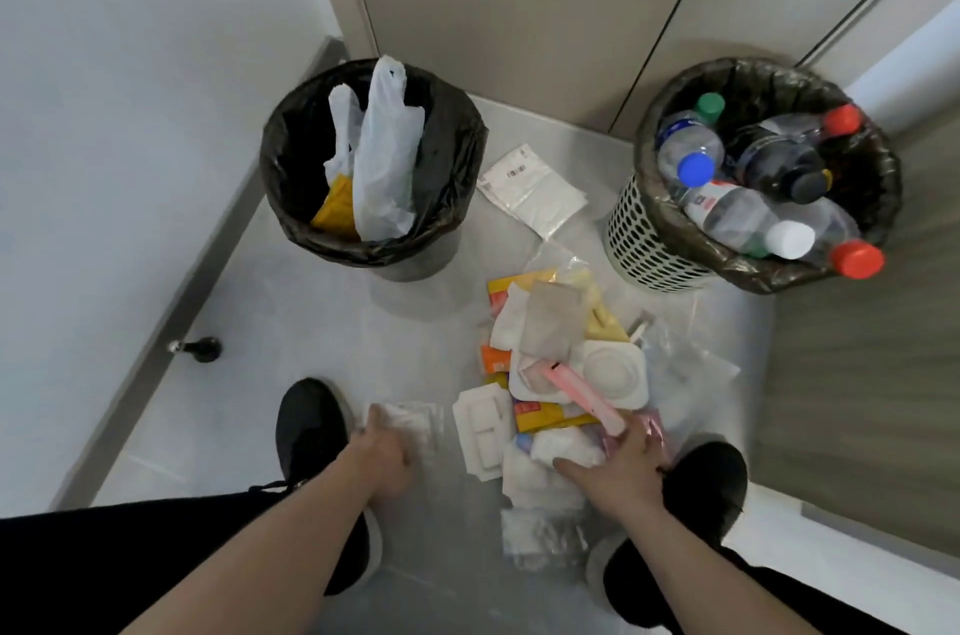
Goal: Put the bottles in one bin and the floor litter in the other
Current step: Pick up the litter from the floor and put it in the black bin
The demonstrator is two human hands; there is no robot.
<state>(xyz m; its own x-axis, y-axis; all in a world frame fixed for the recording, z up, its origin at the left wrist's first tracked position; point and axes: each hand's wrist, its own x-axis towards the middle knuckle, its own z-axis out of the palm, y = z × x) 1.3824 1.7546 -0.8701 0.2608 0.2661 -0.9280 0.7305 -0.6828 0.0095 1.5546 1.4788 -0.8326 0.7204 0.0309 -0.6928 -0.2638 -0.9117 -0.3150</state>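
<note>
My left hand (382,460) is curled around a crumpled clear wrapper (410,421), knuckles up, the plastic bunched under my fingers; it looks like a real grasp, though blur keeps me from seeing how firmly it is closed. My right hand (621,465) lies flat and spread on the near edge of the litter pile (561,374), fingers splayed over white tissue and pink plastic, holding nothing yet. A pink stick-like piece (582,395) runs diagonally from the pile's middle down toward my right fingertips, so its long axis points almost straight at that hand.

Everything I need lies ahead of both hands. The black-lined bin (374,166), with a white plastic bag (379,151) and something yellow in it, stands forward and slightly left of my left hand, so I judge the wrapper goes there along a short forward path. The perforated bin (753,177) at far right is crowded with bottles (748,213), capped in blue, red, white and green; I see no bottle left on the floor. A flat white packet (530,190) lies between the two bins, apart from the pile. The pile sits nearer my right hand.
</note>
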